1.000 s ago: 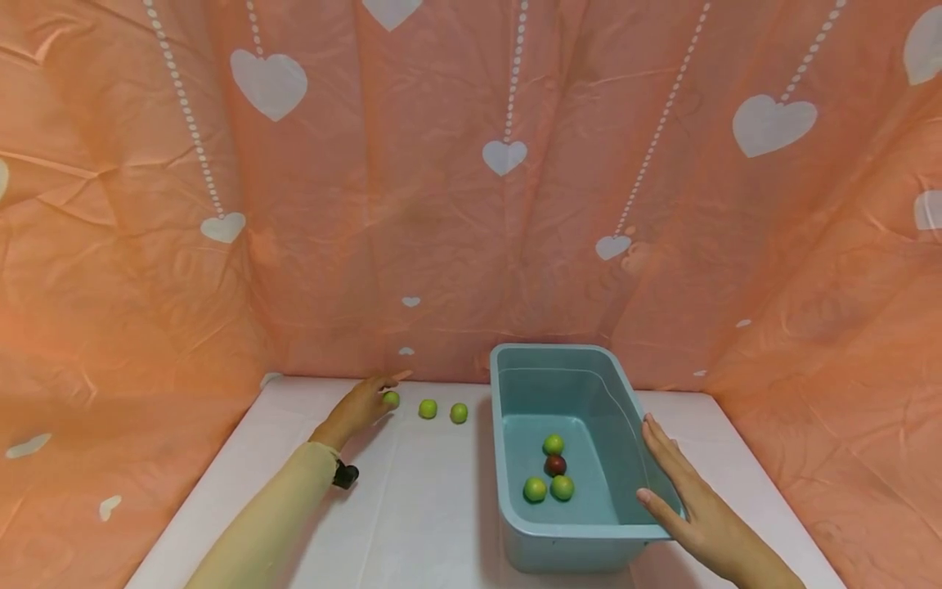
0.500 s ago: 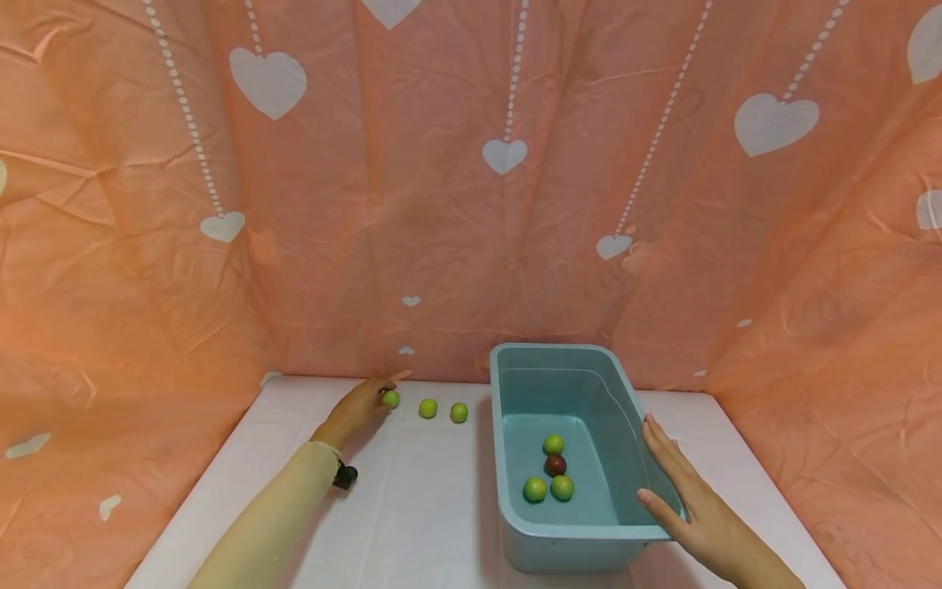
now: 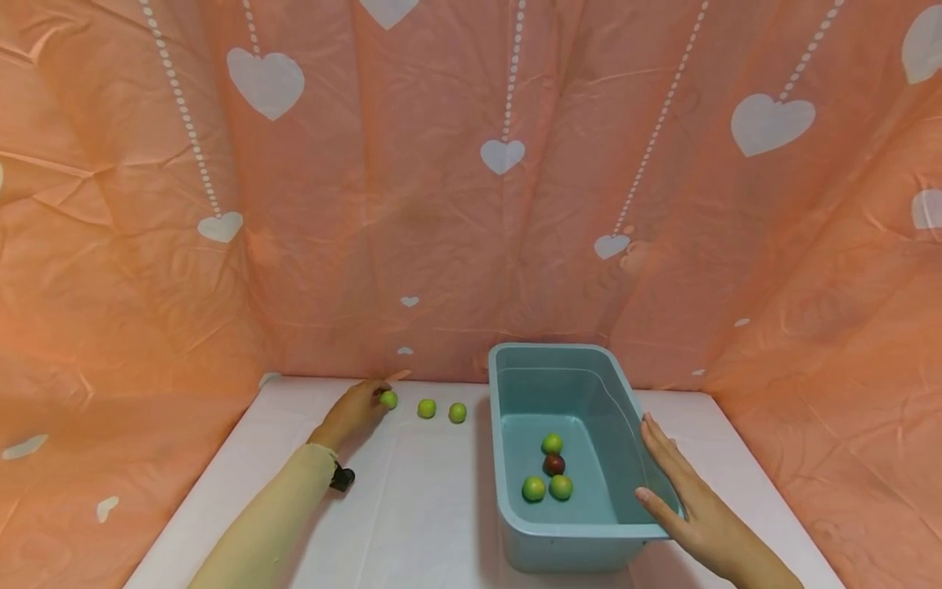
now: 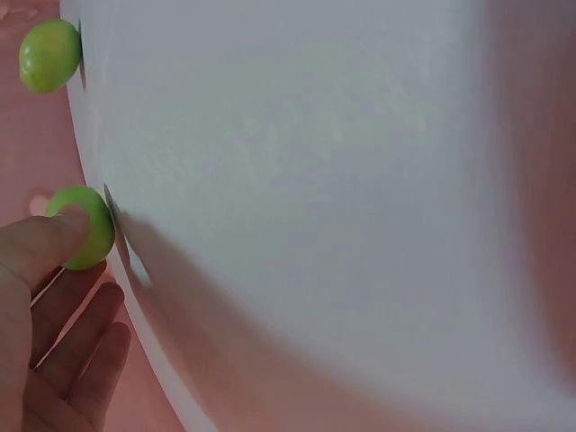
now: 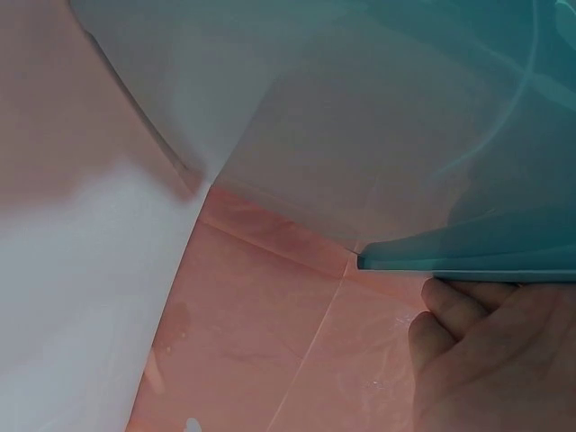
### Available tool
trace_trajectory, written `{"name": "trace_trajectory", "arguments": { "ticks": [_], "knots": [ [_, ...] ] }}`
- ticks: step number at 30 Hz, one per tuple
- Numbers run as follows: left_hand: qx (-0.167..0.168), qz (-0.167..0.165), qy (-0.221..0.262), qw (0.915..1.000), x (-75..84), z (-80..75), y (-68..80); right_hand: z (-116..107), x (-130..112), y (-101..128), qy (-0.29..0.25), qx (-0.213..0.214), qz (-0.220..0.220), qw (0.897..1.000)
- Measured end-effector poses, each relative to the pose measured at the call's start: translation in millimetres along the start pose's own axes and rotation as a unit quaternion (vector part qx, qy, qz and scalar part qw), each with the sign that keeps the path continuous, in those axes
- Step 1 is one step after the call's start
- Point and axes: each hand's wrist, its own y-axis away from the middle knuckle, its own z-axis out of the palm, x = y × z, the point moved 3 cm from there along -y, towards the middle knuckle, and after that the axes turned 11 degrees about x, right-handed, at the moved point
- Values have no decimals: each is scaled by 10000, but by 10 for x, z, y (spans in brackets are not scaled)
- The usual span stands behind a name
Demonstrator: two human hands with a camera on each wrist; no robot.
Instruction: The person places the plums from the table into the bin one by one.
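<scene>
Left hand (image 3: 356, 406) pinches small, round, smooth green fruit (image 3: 388, 400) between thumb and fingers, far left on white worktop (image 3: 419, 507) | probably light, firm, apt to roll (grip its widest part) | right hand (image 3: 693, 503): fingers spread, touching right rim of grey-blue rectangular plastic bin (image 3: 574, 530)

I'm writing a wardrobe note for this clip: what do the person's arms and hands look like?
The left hand is ungloved, below a pale cream sleeve reaching the wrist, where a small black device sits. The right hand is also ungloved, with no sleeve in view.
</scene>
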Motion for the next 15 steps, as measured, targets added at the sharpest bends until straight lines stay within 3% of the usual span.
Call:
{"name": "trace_trajectory", "arguments": {
  "ticks": [3,10,15],
  "knots": [
    [-29,-12,111,9999,5,-6,24,3,-3,4,23,16,-58,10000],
    [-233,-388,449,9980,11,-4,64,-2,-9,-3,43,9,-42,10000],
    [-170,-207,460,9986,46,-38,66,-2,-2,-5,39,-29,10,10000]
  ]
}}
